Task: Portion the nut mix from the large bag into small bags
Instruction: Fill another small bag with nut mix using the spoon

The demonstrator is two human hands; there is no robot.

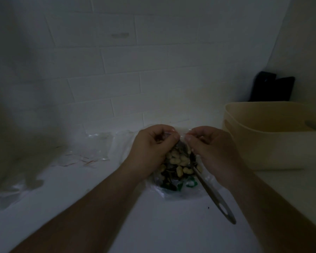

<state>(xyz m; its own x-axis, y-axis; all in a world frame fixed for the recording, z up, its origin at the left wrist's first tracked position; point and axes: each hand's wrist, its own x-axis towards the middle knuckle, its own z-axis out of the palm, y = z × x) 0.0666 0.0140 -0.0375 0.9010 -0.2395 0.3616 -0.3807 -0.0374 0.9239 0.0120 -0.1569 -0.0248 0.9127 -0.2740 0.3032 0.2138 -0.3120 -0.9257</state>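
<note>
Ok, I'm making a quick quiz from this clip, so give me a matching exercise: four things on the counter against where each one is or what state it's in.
Things
1. small bag
2. spoon
3. beige bin
4. empty bags

Places or states
A. lying loose on the counter at far left
B. standing at the right by the wall
C. top edge pinched by left hand and right hand
D. handle sticking out toward the camera

Pairs: 1-C, 2-D, 3-B, 4-A

Two bare forearms, no sleeves, watch or rings showing; left hand (pixel 150 148) and right hand (pixel 212 152) ungloved.
</note>
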